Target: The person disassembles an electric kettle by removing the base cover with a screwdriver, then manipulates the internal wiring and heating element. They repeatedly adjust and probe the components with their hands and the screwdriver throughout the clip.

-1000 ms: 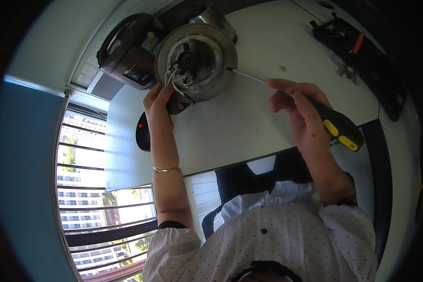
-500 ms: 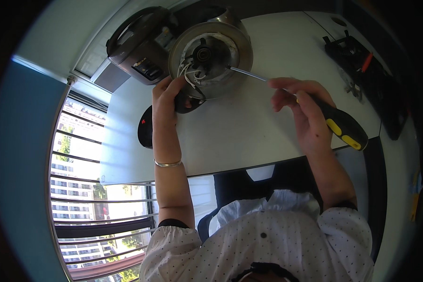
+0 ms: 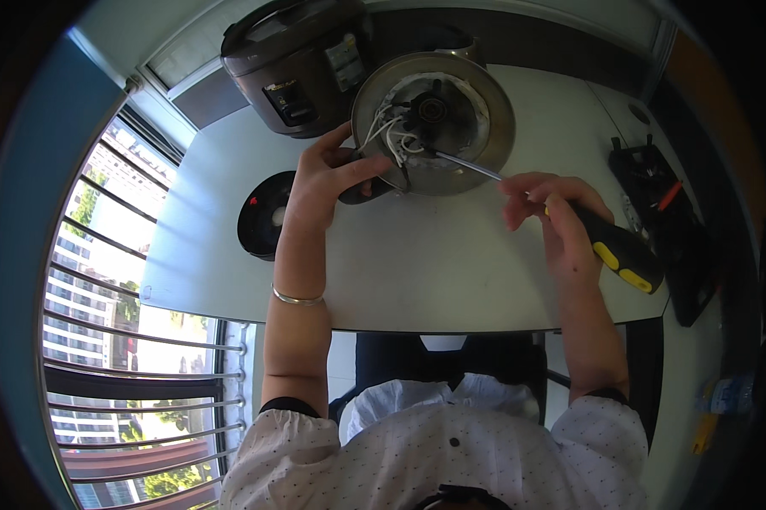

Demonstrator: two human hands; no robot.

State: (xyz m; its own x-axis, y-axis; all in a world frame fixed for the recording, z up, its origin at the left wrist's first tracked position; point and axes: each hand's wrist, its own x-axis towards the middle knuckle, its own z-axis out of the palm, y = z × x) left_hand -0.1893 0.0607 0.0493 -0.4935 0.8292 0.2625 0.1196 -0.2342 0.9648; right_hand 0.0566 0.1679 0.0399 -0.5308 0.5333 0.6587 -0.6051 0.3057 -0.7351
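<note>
My left hand (image 3: 319,187) grips the dark handle side of an upturned round metal appliance (image 3: 500,115); its inside shows a black central hub (image 3: 431,109) and white wires (image 3: 387,127). My right hand (image 3: 561,208) is closed on a screwdriver (image 3: 621,255) with a black and yellow handle. Its shaft reaches leftward into the appliance, the tip near the wires below the hub. A black round piece (image 3: 255,221) with a small red mark lies left of my left wrist.
A brown electric cooker (image 3: 289,59) stands at the back left, another metal vessel (image 3: 455,44) behind the appliance. An open black tool case (image 3: 685,246) with a red-handled tool (image 3: 670,194) lies at the right of the white desk (image 3: 434,272). A barred window (image 3: 119,323) is at left.
The view has shifted, so the desk appears more level. The screwdriver tip has moved from the right of the hub to below it, among the wires. My left thumb now reaches further rightward.
</note>
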